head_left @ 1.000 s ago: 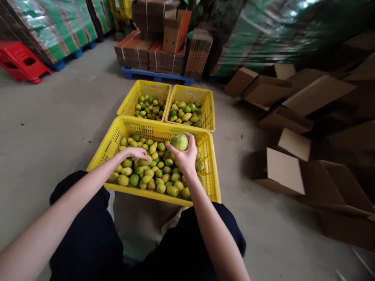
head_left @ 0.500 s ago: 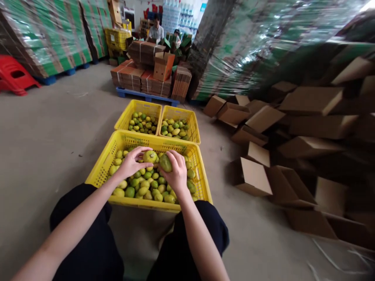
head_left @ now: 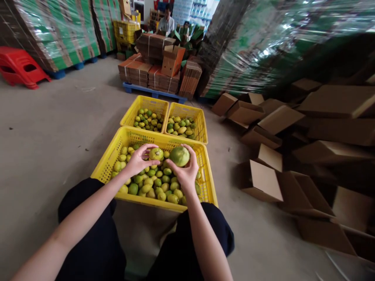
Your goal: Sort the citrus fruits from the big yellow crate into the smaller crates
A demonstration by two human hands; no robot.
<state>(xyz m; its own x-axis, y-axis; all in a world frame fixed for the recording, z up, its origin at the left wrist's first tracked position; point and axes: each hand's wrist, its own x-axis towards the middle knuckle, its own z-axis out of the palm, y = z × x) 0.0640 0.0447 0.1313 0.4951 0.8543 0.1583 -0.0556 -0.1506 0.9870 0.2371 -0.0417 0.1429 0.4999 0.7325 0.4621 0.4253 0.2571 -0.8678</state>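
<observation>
My left hand point(head_left: 142, 160) is closed round a yellow-green lemon point(head_left: 156, 154), its stem end facing me. In my right hand point(head_left: 186, 170) is a larger, greener lemon point(head_left: 179, 156), gripped between thumb and fingers. Both hands hover above a big yellow plastic crate point(head_left: 140, 200) between my knees. Many yellow and green lemons point(head_left: 160, 184) lie loose inside it, some hidden behind my hands.
Two smaller yellow crates point(head_left: 131, 113) with lemons adjoin the far side. Open cardboard boxes point(head_left: 265, 179) are heaped on the right. Farther back, flattened cartons point(head_left: 164, 80) lie on a blue pallet point(head_left: 140, 90); a person point(head_left: 166, 23) is behind. A red stool point(head_left: 25, 68) stands left.
My right hand has turned its lemon outward and moved slightly away from the left, so more of that fruit shows. The left hand still holds its lemon. The whole view has shifted a little.
</observation>
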